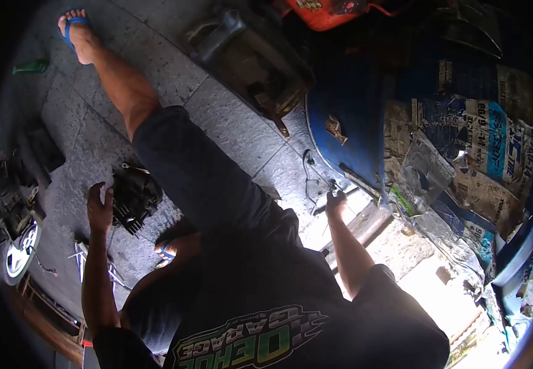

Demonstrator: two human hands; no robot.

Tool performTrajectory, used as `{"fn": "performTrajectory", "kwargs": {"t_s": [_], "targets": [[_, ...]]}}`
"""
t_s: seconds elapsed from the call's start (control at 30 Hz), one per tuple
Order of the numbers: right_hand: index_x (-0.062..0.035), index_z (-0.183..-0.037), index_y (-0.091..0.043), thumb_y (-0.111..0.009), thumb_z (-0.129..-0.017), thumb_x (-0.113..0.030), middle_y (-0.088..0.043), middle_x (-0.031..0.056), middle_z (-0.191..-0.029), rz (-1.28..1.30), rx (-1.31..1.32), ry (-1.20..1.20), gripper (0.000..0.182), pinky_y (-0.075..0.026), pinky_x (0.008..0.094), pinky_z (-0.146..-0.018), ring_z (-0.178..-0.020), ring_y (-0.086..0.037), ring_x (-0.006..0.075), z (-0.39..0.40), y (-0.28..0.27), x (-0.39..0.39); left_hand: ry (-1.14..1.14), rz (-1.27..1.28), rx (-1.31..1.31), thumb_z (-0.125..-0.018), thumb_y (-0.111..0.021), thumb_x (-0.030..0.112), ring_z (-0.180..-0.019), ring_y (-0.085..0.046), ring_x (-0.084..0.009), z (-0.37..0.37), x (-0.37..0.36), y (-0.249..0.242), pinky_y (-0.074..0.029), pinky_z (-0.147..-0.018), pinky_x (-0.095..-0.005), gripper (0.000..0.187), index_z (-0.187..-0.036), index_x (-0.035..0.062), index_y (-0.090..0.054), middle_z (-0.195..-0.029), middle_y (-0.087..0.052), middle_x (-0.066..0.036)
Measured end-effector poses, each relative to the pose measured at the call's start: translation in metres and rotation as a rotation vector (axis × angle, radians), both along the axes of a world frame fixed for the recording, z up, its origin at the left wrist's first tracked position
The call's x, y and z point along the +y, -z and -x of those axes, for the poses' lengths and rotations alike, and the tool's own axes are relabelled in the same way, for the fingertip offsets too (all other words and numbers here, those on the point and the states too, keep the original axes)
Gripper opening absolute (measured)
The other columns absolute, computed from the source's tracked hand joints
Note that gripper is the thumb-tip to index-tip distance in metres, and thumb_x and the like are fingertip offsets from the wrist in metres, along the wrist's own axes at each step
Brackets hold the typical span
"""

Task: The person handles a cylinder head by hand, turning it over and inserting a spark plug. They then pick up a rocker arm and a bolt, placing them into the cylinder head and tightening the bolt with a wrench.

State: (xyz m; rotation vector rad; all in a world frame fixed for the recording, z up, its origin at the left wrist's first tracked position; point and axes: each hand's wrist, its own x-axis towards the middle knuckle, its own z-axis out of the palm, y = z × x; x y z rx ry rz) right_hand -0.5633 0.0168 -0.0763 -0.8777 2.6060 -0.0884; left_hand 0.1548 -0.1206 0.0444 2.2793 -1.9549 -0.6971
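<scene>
Floor: grey square tiles (pixel 239 117), speckled and stained, joints running diagonally; strong light at lower right. On it, from my remote view:

- Dark ribbed metal part (pixel 136 200), lying beside my left hand (pixel 99 210); a wrench (pixel 134 167) at its upper edge. Left grip: released, fingers and thumb parted.
- Small dark item (pixel 334 186), detail too small to tell, grasped in my right hand (pixel 338 204); a thin black cable (pixel 309 178) just beside.
- Dark open-sided container (pixel 251 64), grimy, on the tiles ahead.
- Red panel (pixel 331 12), top edge.
- Blue surface (pixel 346 104), curved, at right, bordered by torn printed wrapping (pixel 485 154).
- Green bottle (pixel 31 66), on its side, far left.
- White-spoked wheel (pixel 22 253), left, near dark clutter.
</scene>
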Motion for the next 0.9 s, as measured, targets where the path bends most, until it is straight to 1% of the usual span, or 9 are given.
{"fn": "performTrajectory", "kwargs": {"t_s": [0.07,0.2,0.27,0.3,0.4,0.57,0.7,0.8,0.9], "targets": [[0.0080,-0.116,-0.059,-0.075,-0.078,-0.027,-0.069,0.0257,-0.104,-0.021,0.068,0.103,0.054,-0.054,0.0422,-0.084,-0.098,-0.068,0.0372,0.000,0.022,-0.005,-0.010,0.043,-0.018,-0.097,-0.061,0.031,-0.111,-0.061,-0.0353,-0.007,0.006,-0.005,-0.046,-0.098,-0.0419,0.039,-0.118,-0.0028,-0.061,-0.117,-0.064,-0.020],[0.0033,-0.117,-0.060,-0.079,-0.082,-0.028,-0.070,0.0155,-0.104,0.065,-0.036,0.192,0.051,-0.054,0.0375,-0.078,-0.089,-0.067,0.0239,-0.004,0.022,-0.023,-0.173,0.025,0.042,-0.098,-0.061,0.030,-0.109,-0.063,-0.0326,-0.016,0.016,-0.002,-0.048,-0.096,-0.0407,0.039,-0.119,-0.0023,-0.062,-0.116,-0.065,-0.020],[0.0014,-0.110,-0.063,-0.083,-0.079,-0.027,-0.071,0.0127,-0.100,-0.403,-0.063,0.328,0.047,-0.052,0.0355,-0.071,-0.084,-0.065,0.0186,-0.003,0.013,-0.041,-0.174,0.014,0.040,-0.097,-0.062,0.030,-0.107,-0.064,-0.0335,-0.017,0.024,-0.001,-0.049,-0.094,-0.0407,0.039,-0.117,-0.0033,-0.063,-0.115,-0.066,-0.020],[0.0011,-0.091,-0.063,-0.084,-0.075,-0.025,-0.068,0.0109,-0.084,0.200,-0.245,0.495,0.037,-0.048,0.0346,-0.063,-0.073,-0.062,0.0182,-0.014,0.020,-0.025,-0.170,-0.009,0.044,-0.097,-0.062,0.030,-0.108,-0.064,-0.0336,-0.017,0.027,0.003,-0.049,-0.095,-0.0408,0.039,-0.117,-0.0034,-0.063,-0.115,-0.066,-0.020],[0.0004,-0.080,-0.057,-0.083,-0.072,-0.020,-0.059,0.0077,-0.072,0.201,-0.194,0.230,0.033,-0.045,0.0342,-0.058,-0.065,-0.054,0.0173,-0.004,0.034,0.012,-0.169,-0.031,0.070,-0.097,-0.063,0.031,-0.108,-0.064,-0.0336,-0.014,0.029,0.012,-0.049,-0.095,-0.0408,0.039,-0.116,-0.0033,-0.063,-0.114,-0.066,-0.021],[-0.0034,-0.078,-0.045,-0.080,-0.072,-0.011,-0.048,0.0053,-0.072,0.374,-0.314,0.332,0.037,-0.042,0.0334,-0.060,-0.067,-0.047,0.0156,-0.014,0.041,0.013,-0.154,-0.029,0.086,-0.096,-0.064,0.031,-0.107,-0.064,-0.0331,-0.013,0.026,0.012,-0.049,-0.095,-0.0410,0.039,-0.115,-0.0028,-0.063,-0.113,-0.067,-0.020],[-0.0021,-0.081,-0.047,-0.082,-0.073,-0.016,-0.051,0.0073,-0.075,0.444,-0.404,0.363,0.038,-0.044,0.0339,-0.062,-0.068,-0.049,0.0170,-0.013,0.049,0.021,-0.158,-0.018,0.090,-0.096,-0.064,0.032,-0.104,-0.065,-0.0323,-0.013,0.025,0.008,-0.050,-0.093,-0.0410,0.039,-0.114,-0.0024,-0.063,-0.111,-0.068,-0.020],[0.0041,-0.072,-0.061,-0.081,-0.077,-0.027,-0.057,0.0079,-0.062,0.352,-0.018,0.175,0.038,-0.044,0.0376,-0.056,-0.060,-0.054,0.0184,-0.020,0.046,0.023,-0.165,-0.030,0.087,-0.096,-0.065,0.032,-0.104,-0.066,-0.0319,-0.013,0.025,0.007,-0.050,-0.093,-0.0408,0.039,-0.113,-0.0023,-0.064,-0.110,-0.069,-0.019],[0.0049,-0.088,-0.062,-0.079,-0.081,-0.028,-0.063,0.0135,-0.077,0.349,-0.030,0.260,0.038,-0.048,0.0360,-0.063,-0.069,-0.058,0.0185,-0.027,0.042,0.034,-0.172,-0.044,0.083,-0.096,-0.065,0.033,-0.103,-0.066,-0.0316,-0.013,0.026,0.006,-0.051,-0.093,-0.0406,0.039,-0.113,-0.0021,-0.064,-0.109,-0.069,-0.019]]}}
